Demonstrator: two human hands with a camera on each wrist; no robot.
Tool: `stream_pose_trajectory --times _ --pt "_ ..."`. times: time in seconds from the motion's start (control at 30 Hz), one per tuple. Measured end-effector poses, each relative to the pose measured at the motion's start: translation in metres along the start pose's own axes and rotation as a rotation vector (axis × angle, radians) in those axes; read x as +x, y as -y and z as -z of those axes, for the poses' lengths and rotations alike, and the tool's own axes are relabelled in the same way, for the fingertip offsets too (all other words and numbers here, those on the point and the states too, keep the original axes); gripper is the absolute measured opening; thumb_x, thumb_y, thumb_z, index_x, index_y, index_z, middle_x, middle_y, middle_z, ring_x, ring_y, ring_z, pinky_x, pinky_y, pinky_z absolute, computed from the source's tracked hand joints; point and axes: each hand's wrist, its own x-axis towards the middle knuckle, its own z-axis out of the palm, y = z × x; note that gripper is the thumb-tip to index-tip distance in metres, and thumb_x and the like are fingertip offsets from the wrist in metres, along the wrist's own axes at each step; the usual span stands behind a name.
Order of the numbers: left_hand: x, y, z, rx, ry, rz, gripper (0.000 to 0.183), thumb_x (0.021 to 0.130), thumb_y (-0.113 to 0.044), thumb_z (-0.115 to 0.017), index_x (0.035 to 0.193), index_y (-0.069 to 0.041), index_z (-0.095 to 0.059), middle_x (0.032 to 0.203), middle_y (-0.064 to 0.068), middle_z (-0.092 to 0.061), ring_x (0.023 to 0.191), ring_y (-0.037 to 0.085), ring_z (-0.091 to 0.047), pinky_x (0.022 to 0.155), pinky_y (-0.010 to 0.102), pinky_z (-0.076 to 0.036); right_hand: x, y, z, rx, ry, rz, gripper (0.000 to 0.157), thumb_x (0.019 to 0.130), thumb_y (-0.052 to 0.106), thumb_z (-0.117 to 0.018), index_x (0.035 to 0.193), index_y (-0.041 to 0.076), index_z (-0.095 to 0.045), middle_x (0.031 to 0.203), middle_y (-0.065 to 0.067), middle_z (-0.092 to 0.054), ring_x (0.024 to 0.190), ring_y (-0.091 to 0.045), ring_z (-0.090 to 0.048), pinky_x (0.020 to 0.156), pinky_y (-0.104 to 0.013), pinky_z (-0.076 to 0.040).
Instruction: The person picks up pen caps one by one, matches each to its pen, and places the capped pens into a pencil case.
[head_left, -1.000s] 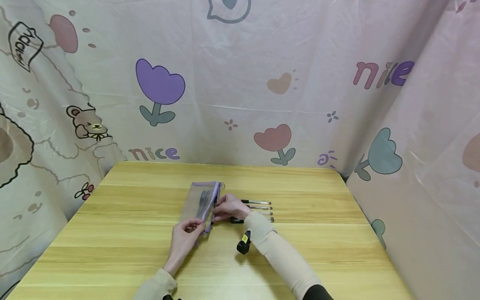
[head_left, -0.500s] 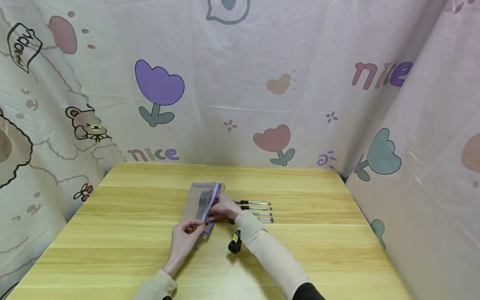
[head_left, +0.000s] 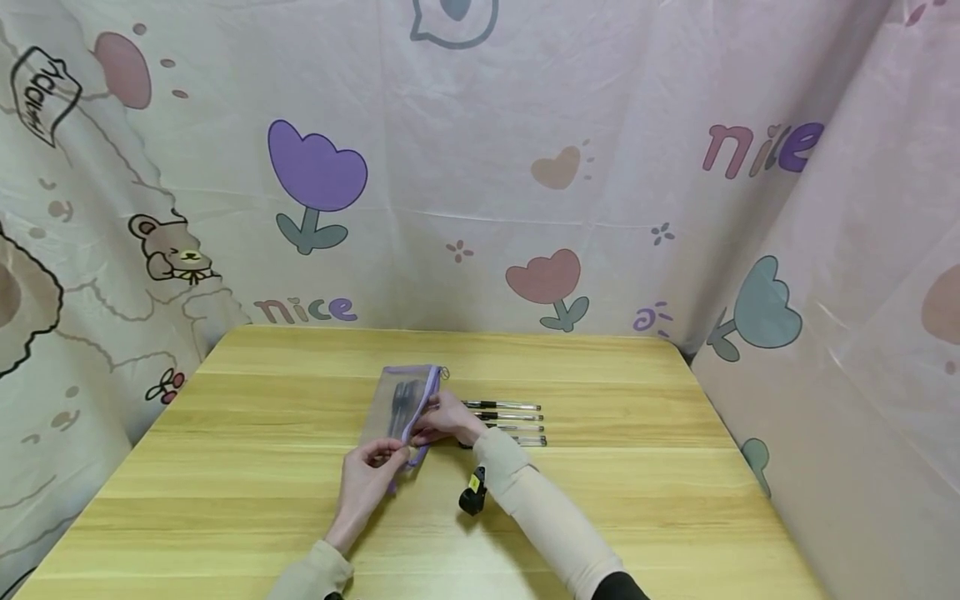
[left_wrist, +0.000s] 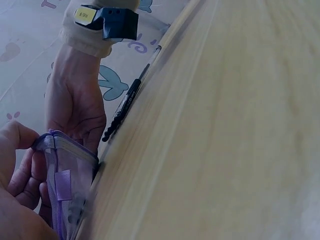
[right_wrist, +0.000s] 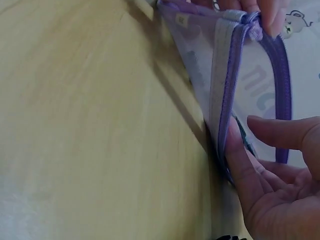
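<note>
Purple-trimmed pouch [head_left: 382,408] rests on a wooden table [head_left: 637,492] before printed cloth [head_left: 450,125], left hand [head_left: 367,473] pinching it, right hand [head_left: 448,417] fingers apart.

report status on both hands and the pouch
Left hand pinches pouch at its edge; right hand at its open mouth. Dark items inside. Four pens right of pouch, no obstruction seen.

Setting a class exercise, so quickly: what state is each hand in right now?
Left hand: closed, pinching the pouch by its edge.
Right hand: open at the pouch's mouth, with nothing visibly held.
</note>
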Motion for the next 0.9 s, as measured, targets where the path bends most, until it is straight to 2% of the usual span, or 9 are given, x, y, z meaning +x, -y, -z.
stream_pose_trajectory --times 0.23,0.4,0.57,0.77,0.9 --pt "0.001 0.002 0.000 -0.010 -0.004 0.005 0.016 0.086 -0.006 -0.076 0.097 0.004 -0.072 0.070 -0.005 -0.067 0.051 0.006 -0.053 0.044 0.020 -0.045 -0.008 -0.006 0.004 0.036 0.024 0.059 0.030 0.091 -0.007 -0.063 0.121 -0.011 -0.063 0.099 -0.030 -0.073 0.066 -0.014 -0.069 0.069 -0.025 -0.062" --pt "0.000 0.002 0.000 -0.001 -0.009 -0.003 0.015 0.086 -0.006 -0.076 0.097 0.003 -0.073 0.071 -0.006 -0.067 0.055 0.005 -0.055 0.046 0.019 -0.045 -0.017 -0.011 0.007 0.043 0.036 0.116 0.035 0.094 -0.004 -0.063 0.126 -0.014 -0.058 0.112 -0.034 -0.070 0.076 -0.015 -0.072 0.081 -0.031 -0.063" --pt "-0.001 0.000 0.000 -0.007 -0.002 -0.017 0.014 0.086 -0.004 -0.075 0.096 0.005 -0.072 0.070 -0.005 -0.068 0.055 0.004 -0.055 0.046 0.019 -0.046 -0.036 -0.015 0.013 0.048 0.028 0.173 0.046 0.096 0.000 -0.062 0.138 -0.015 -0.047 0.121 -0.036 -0.065 0.097 -0.030 -0.075 0.091 -0.038 -0.060" --pt "-0.002 0.000 0.000 -0.009 -0.009 -0.022 0.016 0.084 -0.003 -0.076 0.096 0.006 -0.072 0.070 -0.007 -0.068 0.057 0.004 -0.056 0.046 0.020 -0.047 -0.063 -0.022 0.028 -0.050 0.020 0.251 0.049 0.098 0.006 -0.061 0.140 -0.012 -0.046 0.126 -0.033 -0.064 0.113 -0.042 -0.068 0.098 -0.038 -0.057" --pt "-0.001 0.002 -0.001 -0.010 -0.010 -0.043 0.019 0.084 -0.005 -0.078 0.097 0.007 -0.071 0.072 -0.008 -0.069 0.060 0.001 -0.057 0.050 0.019 -0.048 -0.083 -0.027 0.042 -0.177 -0.009 0.325 0.047 0.097 0.008 -0.062 0.138 -0.011 -0.049 0.127 -0.031 -0.064 0.116 -0.041 -0.066 0.099 -0.031 -0.056"
